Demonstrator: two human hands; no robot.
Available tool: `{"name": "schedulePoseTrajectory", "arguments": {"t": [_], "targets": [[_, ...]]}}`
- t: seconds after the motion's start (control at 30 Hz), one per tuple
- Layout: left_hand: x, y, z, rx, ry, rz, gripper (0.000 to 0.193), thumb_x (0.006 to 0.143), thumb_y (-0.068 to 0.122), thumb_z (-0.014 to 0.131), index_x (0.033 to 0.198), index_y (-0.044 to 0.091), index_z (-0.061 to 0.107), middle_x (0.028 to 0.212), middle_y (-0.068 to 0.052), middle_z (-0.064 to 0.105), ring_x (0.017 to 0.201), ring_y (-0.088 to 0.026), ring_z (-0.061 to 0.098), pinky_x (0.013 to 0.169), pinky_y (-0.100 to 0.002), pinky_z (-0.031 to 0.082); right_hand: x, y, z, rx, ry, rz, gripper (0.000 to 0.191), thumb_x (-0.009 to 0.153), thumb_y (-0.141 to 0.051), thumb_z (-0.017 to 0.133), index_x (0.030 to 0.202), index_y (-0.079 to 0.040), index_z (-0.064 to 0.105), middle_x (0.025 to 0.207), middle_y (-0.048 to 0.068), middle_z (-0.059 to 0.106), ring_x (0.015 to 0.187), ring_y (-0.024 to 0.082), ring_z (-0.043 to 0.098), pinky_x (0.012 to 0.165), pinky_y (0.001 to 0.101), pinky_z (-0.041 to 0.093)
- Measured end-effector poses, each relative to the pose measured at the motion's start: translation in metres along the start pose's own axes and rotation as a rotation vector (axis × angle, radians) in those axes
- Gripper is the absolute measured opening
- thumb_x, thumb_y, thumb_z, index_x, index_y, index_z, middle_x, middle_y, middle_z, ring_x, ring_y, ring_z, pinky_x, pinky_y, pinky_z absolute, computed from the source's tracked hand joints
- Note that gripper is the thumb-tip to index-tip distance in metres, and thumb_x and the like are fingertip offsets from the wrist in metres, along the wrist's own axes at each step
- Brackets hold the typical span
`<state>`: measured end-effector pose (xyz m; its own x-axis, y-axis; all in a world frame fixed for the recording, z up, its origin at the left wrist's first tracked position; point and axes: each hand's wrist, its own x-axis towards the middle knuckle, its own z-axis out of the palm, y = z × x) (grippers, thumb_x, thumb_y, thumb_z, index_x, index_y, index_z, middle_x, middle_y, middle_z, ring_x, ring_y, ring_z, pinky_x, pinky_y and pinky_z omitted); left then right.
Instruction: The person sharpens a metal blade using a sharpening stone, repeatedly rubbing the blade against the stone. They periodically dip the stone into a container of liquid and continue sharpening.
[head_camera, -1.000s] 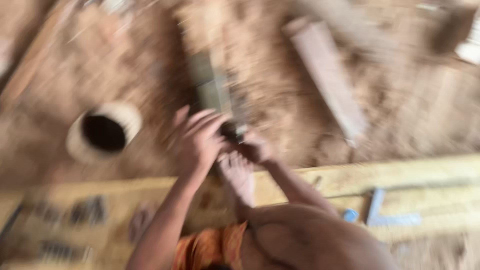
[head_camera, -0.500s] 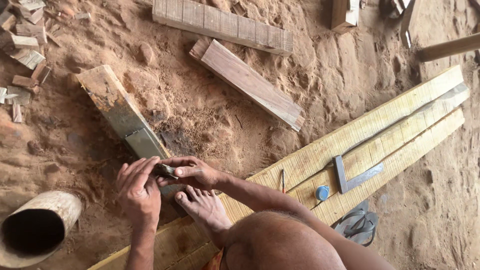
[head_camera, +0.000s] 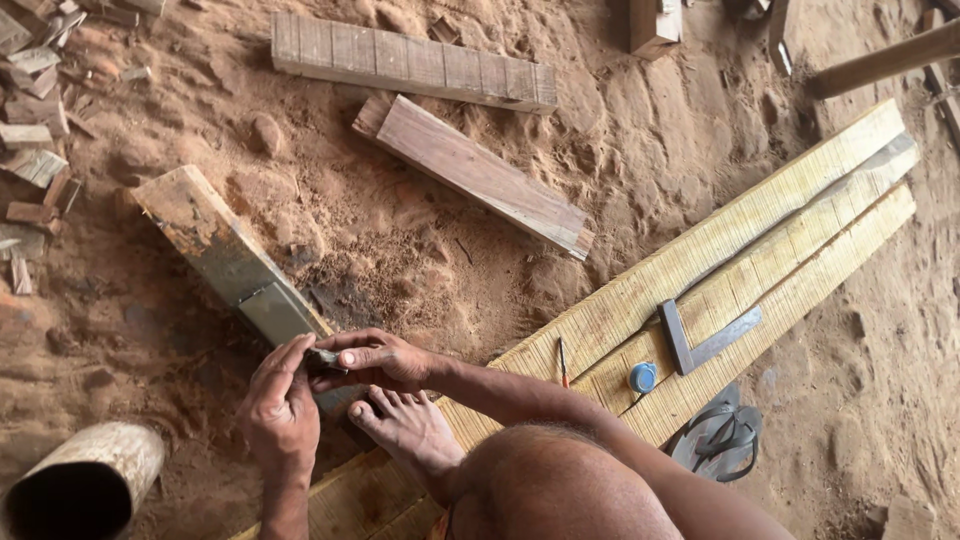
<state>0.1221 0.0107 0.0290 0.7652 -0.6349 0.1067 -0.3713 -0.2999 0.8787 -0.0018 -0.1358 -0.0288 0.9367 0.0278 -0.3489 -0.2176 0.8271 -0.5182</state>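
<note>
pinching a small dark tool (head_camera: 325, 358) between them, the left hand (head_camera: 282, 410) and right hand (head_camera: 375, 360) clench it against the near end of the weathered wood block (head_camera: 225, 255), a bare foot (head_camera: 410, 430) just beside the block apparently bracing it on the sawdust

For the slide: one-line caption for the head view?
Both hands, left and right, pinch a small dark piece over a block.

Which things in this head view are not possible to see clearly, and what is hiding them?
- Small dark object, head view: mostly covered by the left hand and right hand; kind unclear.
- Long wooden block's near end: behind both hands.
- Pale hollow cylinder: cut by the bottom edge.
- Grey sandal: partly behind the arm.
</note>
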Motion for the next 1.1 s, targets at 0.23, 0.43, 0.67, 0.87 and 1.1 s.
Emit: {"name": "schedulePoseTrajectory", "arguments": {"t": [0.23, 0.43, 0.67, 0.87, 1.1], "targets": [[-0.006, -0.008, 0.002, 0.108, 0.089, 0.074, 0.027, 0.102, 0.0, 0.071, 0.126, 0.011, 0.075, 0.123, -0.005, 0.076, 0.115, -0.02, 0.073, 0.116, -0.043, 0.053, 0.003, -0.006, 0.002, -0.048, -0.019, 0.01, 0.081, 0.1, -0.035, 0.074, 0.16, 0.006, 0.038, 0.155, 0.025, 0.05, 0.141, 0.033, 0.053, 0.124, 0.0482, 0.043], [-0.001, 0.008, 0.001, 0.111, 0.125, 0.032, 0.025, 0.102, -0.003, 0.071, 0.124, 0.009, 0.075, 0.12, -0.006, 0.077, 0.111, -0.022, 0.074, 0.118, -0.046, 0.05, 0.004, -0.006, 0.004, -0.041, 0.001, 0.022, 0.079, 0.102, -0.031, 0.073, 0.161, 0.006, 0.038, 0.156, 0.023, 0.05, 0.14, 0.032, 0.053, 0.123, 0.0455, 0.042], [0.013, 0.016, -0.009, -0.028, 0.136, 0.08, 0.036, 0.09, -0.013, 0.068, 0.119, 0.007, 0.076, 0.121, -0.011, 0.076, 0.117, -0.031, 0.072, 0.104, -0.042, 0.057, 0.004, -0.028, 0.007, -0.161, 0.14, 0.036, 0.062, 0.099, -0.018, 0.073, 0.152, 0.006, 0.051, 0.146, 0.024, 0.057, 0.136, 0.033, 0.055, 0.119, 0.0453, 0.045], [-0.021, -0.024, -0.012, 0.017, 0.234, 0.045, 0.039, 0.105, -0.001, 0.069, 0.143, 0.007, 0.06, 0.146, -0.012, 0.062, 0.14, -0.029, 0.058, 0.121, -0.04, 0.051, 0.043, -0.041, 0.0, -1.232, 0.051, -0.159, 0.081, 0.09, -0.03, 0.083, 0.152, 0.006, 0.046, 0.149, 0.024, 0.055, 0.137, 0.035, 0.058, 0.117, 0.0435, 0.051], [-0.06, -0.05, 0.041, 0.122, 0.037, 0.029, 0.068, 0.099, -0.01, 0.05, 0.162, 0.0, 0.026, 0.169, -0.023, 0.026, 0.161, -0.035, 0.027, 0.135, -0.05, 0.022, 0.084, -0.033, -0.02, -1.926, -0.216, -0.492, 0.081, 0.092, -0.02, 0.081, 0.155, 0.006, 0.039, 0.148, 0.026, 0.054, 0.139, 0.039, 0.052, 0.12, 0.05, 0.046]]}}
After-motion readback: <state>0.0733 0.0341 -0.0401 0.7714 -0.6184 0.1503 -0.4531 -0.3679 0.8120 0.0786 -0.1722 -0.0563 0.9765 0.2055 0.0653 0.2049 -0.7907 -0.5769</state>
